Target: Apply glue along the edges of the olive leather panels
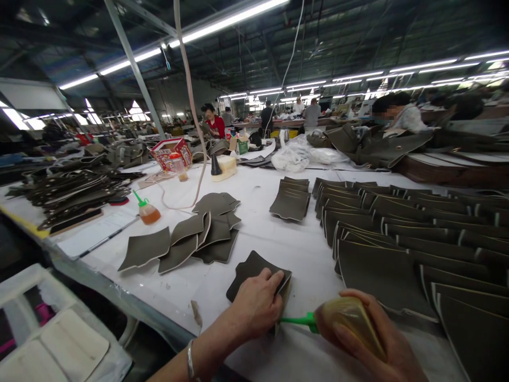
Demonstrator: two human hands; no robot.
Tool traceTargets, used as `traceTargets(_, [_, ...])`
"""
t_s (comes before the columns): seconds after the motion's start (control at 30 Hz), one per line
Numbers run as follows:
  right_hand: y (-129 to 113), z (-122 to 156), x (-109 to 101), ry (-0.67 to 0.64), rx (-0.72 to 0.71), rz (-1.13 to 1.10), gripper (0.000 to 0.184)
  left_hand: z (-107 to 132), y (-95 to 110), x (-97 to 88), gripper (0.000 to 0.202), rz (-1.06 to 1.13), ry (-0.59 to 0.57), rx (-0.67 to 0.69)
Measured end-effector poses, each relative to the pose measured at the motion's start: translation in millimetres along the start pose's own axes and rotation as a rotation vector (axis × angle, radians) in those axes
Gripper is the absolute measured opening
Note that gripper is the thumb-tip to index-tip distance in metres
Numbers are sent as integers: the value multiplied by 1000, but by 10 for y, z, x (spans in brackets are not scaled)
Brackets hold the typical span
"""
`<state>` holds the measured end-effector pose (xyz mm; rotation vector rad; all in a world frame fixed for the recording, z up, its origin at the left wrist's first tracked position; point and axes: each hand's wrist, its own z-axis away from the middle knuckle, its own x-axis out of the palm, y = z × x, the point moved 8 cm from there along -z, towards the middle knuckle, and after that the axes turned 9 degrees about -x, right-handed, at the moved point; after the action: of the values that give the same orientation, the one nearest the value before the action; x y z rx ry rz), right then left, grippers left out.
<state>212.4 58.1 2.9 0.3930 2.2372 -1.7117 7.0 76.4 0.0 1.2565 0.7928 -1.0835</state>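
Right hand (392,347) around bulbous translucent bottle (350,314), left hand (257,301) on smooth panel (256,267).

A dark olive-brown leather-like panel (254,268) lies face up on the white-covered desk (264,233), just below the centre of the frame. Its upper left outline is notched and curving, its surface is smooth and matte, and a paler tan layer shows along its right side; its lower part is hidden under the left hand (258,300). In the lower right of the frame, a translucent squeeze bottle (350,318) of amber-brown liquid is tipped onto its side in the right hand (382,334). Its long green nozzle (298,320) points left, the narrow tip close beside the panel's tan side; whether they touch is unclear.
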Motion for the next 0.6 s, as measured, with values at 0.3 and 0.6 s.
traceTargets(0.3, [-16,-83,-51,20,9,54,51,-15,14,-2,55,6,-62,17])
traceTargets(0.6, [6,-288,-148,88,-34,166,56,-56,40,-83,58,84,-126,22])
